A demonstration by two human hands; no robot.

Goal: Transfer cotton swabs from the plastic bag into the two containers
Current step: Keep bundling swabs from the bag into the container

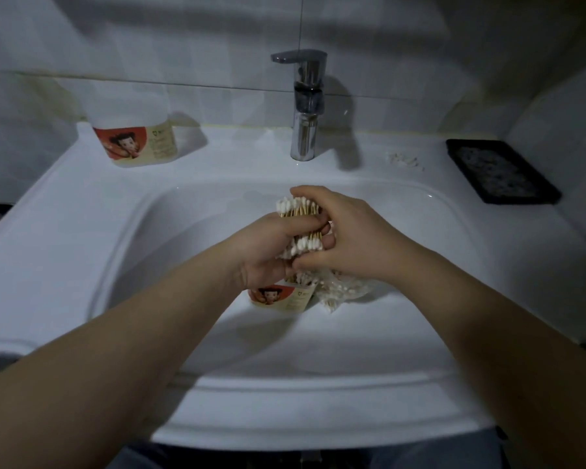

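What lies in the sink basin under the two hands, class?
A labelled container with swabs, the plastic bag beside it. The left hand and right hand, gripping a swab bundle, hide most of the container's opening.

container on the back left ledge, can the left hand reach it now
Probably, once freed: the left hand grips the swab bundle with the right hand; nothing stands between it and the container.
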